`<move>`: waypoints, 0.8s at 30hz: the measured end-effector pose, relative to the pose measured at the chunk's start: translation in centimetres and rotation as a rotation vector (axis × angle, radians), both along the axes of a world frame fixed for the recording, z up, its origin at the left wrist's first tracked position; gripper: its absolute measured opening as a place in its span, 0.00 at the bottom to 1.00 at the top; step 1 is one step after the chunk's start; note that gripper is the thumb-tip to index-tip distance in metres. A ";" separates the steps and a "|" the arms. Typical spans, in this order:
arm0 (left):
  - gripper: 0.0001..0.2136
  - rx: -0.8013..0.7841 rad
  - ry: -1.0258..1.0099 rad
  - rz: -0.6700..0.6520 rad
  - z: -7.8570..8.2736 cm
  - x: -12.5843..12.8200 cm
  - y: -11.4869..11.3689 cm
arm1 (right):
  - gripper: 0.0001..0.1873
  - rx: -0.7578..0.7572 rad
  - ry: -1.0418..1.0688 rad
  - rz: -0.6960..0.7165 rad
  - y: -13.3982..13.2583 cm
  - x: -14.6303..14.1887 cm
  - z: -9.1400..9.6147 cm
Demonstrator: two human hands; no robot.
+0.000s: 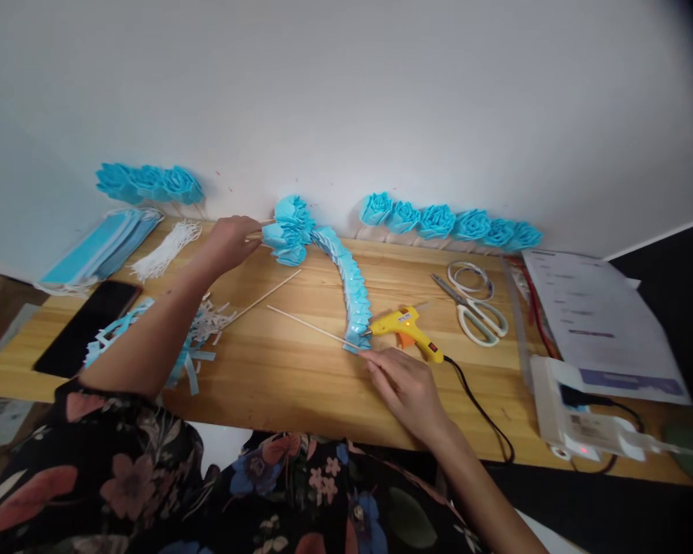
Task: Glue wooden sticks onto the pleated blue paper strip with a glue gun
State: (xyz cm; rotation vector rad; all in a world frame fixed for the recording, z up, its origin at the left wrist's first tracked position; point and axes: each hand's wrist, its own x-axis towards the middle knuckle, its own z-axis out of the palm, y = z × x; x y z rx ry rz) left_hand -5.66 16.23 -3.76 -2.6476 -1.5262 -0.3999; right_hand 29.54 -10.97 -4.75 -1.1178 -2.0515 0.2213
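Note:
My left hand (229,241) is closed on a thin wooden stick that carries a blue paper rose (289,225) near the wall. A curved row of folded light-blue pieces (349,288) runs from the rose toward me. My right hand (404,388) lies on the wooden table (300,385) with its fingertips touching the near end of that row, where another wooden stick (306,325) ends. The fingers look stretched forward. A yellow glue gun (410,329) lies just right of the row.
Blue paper roses line the wall at left (148,183) and right (450,223). White-handled scissors (477,312), papers (597,319), a white power strip (577,419), a black phone (86,327), stacked blue masks (98,250), white straps (165,250) and scraps (202,331) lie on the table.

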 end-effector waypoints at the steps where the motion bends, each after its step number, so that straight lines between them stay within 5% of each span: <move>1: 0.14 0.005 0.028 -0.001 0.0 0.2 0.1 | 0.11 0.003 -0.001 0.000 0.0 0.0 0.0; 8: 0.15 0.020 -0.012 -0.060 -0.5 0.0 0.3 | 0.11 -0.005 -0.030 0.011 0.1 -0.3 0.1; 16: 0.18 -0.072 -0.039 0.084 -0.2 0.5 0.0 | 0.13 0.005 -0.039 0.024 -0.2 -0.3 0.2; 24: 0.21 -0.131 -0.139 0.062 0.0 0.5 -0.3 | 0.13 -0.008 -0.146 0.016 0.4 -0.1 1.2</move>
